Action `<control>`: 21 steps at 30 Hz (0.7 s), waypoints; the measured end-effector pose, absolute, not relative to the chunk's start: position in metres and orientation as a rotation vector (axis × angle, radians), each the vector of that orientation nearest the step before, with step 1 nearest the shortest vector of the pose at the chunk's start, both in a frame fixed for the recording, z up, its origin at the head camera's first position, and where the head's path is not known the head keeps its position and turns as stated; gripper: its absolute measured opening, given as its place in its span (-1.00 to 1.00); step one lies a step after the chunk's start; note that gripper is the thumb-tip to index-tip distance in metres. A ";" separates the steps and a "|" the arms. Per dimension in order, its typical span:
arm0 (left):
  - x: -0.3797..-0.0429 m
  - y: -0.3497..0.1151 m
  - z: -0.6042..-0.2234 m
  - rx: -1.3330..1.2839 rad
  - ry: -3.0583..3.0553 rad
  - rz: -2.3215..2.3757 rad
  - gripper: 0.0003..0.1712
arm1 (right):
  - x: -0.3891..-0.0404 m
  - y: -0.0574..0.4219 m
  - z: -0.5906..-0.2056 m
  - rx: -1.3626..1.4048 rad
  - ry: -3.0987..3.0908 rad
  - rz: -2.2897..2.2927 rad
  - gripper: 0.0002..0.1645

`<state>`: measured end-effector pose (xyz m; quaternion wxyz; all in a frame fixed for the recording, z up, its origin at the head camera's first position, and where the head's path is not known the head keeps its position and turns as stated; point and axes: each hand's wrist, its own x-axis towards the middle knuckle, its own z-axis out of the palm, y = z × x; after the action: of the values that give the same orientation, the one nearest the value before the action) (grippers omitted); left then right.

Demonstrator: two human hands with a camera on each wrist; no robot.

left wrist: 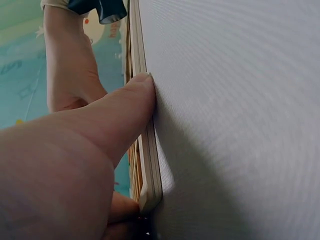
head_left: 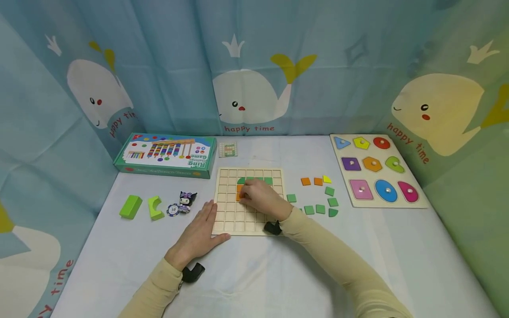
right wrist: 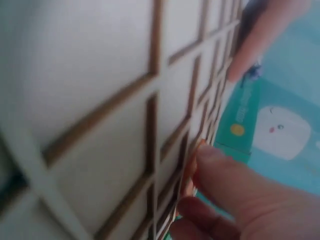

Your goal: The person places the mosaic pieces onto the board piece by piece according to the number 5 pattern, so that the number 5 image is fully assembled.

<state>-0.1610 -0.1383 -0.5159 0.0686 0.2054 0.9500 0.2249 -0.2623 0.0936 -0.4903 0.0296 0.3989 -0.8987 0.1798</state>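
A pale wooden grid board (head_left: 238,216) lies flat, its upper rows holding green tiles (head_left: 268,180) and orange tiles (head_left: 239,192). My left hand (head_left: 200,234) rests at its front left corner, fingers along the left side. The left thumb (left wrist: 135,95) presses against the board's front edge in the left wrist view. Above the grid, my right hand (head_left: 264,198) pinches an orange tile (right wrist: 192,165) at a cell, thumb on it in the right wrist view. That hand hides part of the tile and the cells beneath.
Loose green tiles (head_left: 309,210), orange tiles (head_left: 305,181) and a yellow tile (head_left: 327,179) lie right of the board. A shape puzzle (head_left: 358,201) is farther right. Behind stand a game box (head_left: 165,157) and small pattern card (head_left: 228,149). Green blocks (head_left: 131,206) and a figurine (head_left: 185,202) sit left.
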 end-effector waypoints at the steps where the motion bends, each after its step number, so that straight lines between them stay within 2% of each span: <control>1: -0.161 -0.138 -0.516 0.618 2.861 0.679 0.15 | -0.262 0.095 -0.489 1.246 -2.769 0.580 -0.88; 9: -0.162 -0.139 -0.517 0.608 2.861 0.672 0.15 | -0.265 0.131 -0.482 1.231 -2.761 0.705 -0.86; 21: -0.162 -0.137 -0.518 0.613 2.867 0.694 0.16 | -0.279 0.226 -0.472 0.748 -2.830 0.960 -0.64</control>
<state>-0.1619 -0.1373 -0.5179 0.0645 0.2032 0.9496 0.2300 -0.2788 0.2256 -0.4717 0.0303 0.2427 -0.9182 0.3115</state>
